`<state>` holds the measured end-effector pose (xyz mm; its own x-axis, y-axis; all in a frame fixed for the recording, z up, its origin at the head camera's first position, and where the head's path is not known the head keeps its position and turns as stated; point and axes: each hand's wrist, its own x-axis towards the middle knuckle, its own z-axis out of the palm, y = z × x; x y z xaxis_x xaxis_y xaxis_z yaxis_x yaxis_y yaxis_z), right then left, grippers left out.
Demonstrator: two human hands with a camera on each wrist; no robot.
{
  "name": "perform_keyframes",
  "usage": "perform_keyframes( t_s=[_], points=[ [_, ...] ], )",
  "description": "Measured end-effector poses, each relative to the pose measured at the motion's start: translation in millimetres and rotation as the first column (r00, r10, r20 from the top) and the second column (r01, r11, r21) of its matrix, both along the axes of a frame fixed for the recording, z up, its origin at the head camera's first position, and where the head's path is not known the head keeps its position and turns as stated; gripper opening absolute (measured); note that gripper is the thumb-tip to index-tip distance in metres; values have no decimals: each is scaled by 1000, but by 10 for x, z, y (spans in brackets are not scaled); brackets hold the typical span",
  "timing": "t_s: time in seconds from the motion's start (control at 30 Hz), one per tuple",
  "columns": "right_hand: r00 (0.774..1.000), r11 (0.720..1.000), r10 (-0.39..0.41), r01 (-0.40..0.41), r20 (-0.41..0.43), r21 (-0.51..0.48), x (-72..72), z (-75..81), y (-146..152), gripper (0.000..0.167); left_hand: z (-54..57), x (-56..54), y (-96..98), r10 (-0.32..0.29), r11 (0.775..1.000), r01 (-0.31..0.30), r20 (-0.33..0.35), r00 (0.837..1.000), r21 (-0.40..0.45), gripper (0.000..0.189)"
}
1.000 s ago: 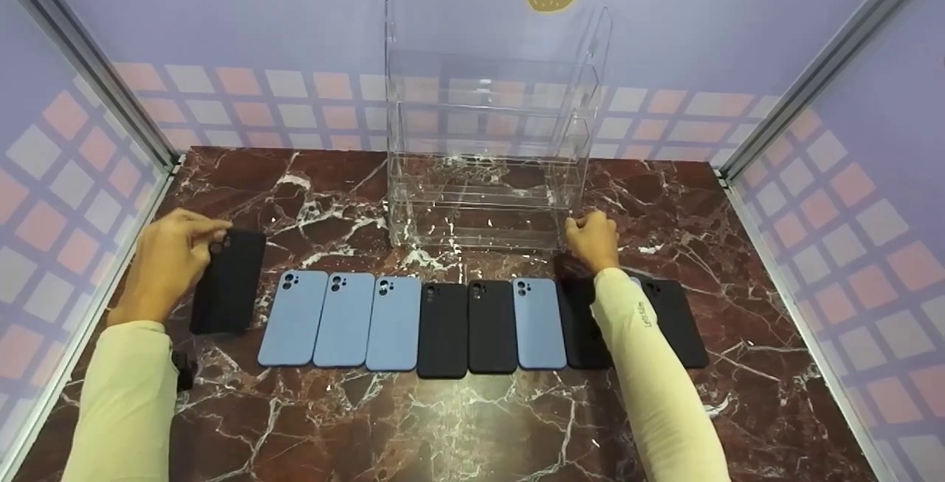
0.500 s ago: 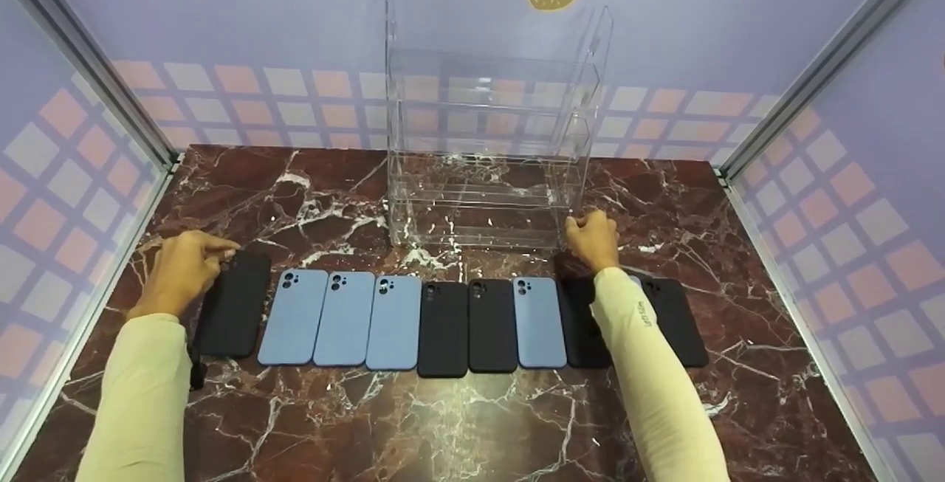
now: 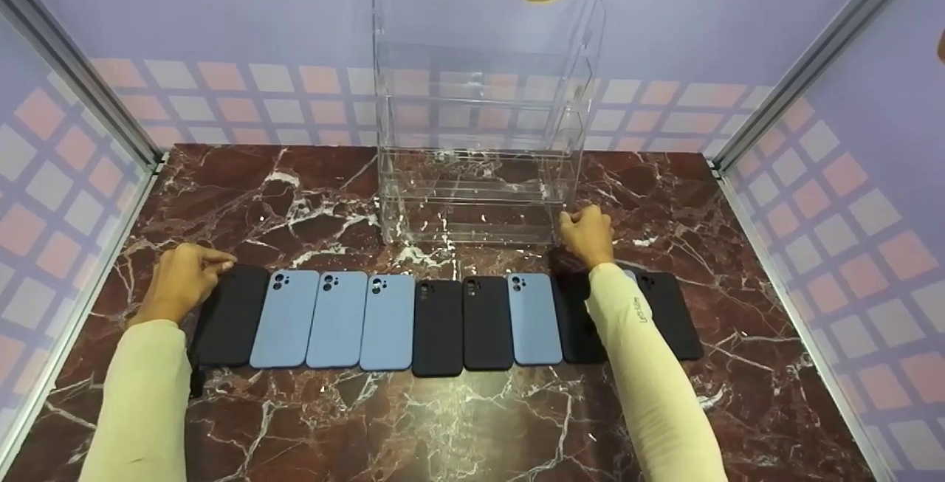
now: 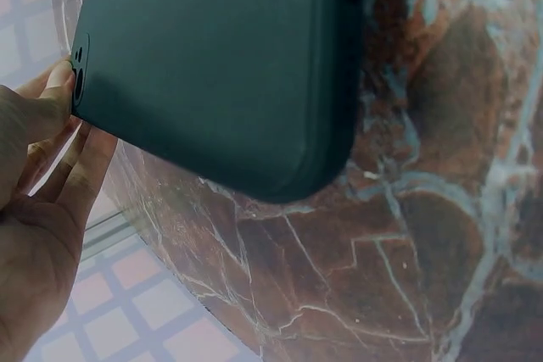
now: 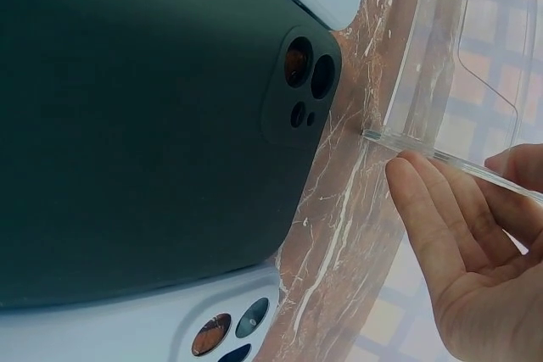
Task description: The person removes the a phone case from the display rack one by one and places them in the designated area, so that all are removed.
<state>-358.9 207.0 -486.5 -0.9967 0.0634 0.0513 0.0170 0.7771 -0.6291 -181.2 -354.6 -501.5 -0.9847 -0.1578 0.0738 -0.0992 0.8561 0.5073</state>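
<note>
My left hand pinches the top corner of a black phone case by its camera cutout, at the left end of a row of cases. In the left wrist view, the thumb and fingertips hold that black case at the camera end. Its long edge lies right beside a light blue phone case. With the fingers on one side and the thumb on the other, my right hand grips the front lower corner of a clear acrylic tiered rack. The rack's edge shows between them in the right wrist view.
Several blue and black phone cases lie side by side, cameras up, including a black case mid-row and another at the right end. My right forearm covers part of the row. Patterned walls enclose the marbled table behind and at both sides.
My left hand has brought the black case down and toward me, then right, against the leftmost blue case. My right hand keeps its place on the rack. The head view has shifted slightly.
</note>
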Motion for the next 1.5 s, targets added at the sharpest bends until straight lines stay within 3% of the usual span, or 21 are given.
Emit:
perform_keyframes(
  t_s=[0.23, 0.43, 0.73, 0.87, 1.07, 1.13, 1.23, 1.37, 1.5],
  points=[
    [1000, 1000, -10, 10, -18, 0, -8, 23, -7, 34, -39, -4, 24, 18, 1000, -18, -2, 1000, 4, 19],
    [1000, 1000, -12, 12, 1, 1, -14, -3, 3, 32, -84, 4, 81, 51, 999, -51, 38, 998, -5, 21],
    [1000, 1000, -10, 10, -10, -5, -46, -22, 8, 34, -54, -4, 164, 99, 995, -97, 104, 990, -21, 22],
    [1000, 1000, -14, 14, -5, -3, -53, -15, 19, 34, -13, 1, 259, 95, 995, -93, 45, 994, -43, 27],
    [998, 999, 8, -5, 69, -47, -55, 20, 65, 40, 216, 17, 661, 104, 994, -109, -135, 985, -30, 44],
    [992, 996, 47, -37, 115, -87, -42, 43, 93, 46, 309, 26, 850, 86, 996, -89, -154, 984, -16, 50],
    [981, 989, 135, -125, 143, -73, 0, 97, 149, 54, 403, 64, 1152, 39, 999, -40, -163, 986, -1, 56],
    [974, 973, 224, -225, 35, 43, 143, 180, 209, 57, 437, 180, 1533, -29, 999, 25, -175, 984, -21, 61],
    [951, 959, 275, -260, -145, 112, 448, 269, 243, 58, 415, 338, 1846, -87, 995, 72, -214, 973, -75, 65]
  ],
)
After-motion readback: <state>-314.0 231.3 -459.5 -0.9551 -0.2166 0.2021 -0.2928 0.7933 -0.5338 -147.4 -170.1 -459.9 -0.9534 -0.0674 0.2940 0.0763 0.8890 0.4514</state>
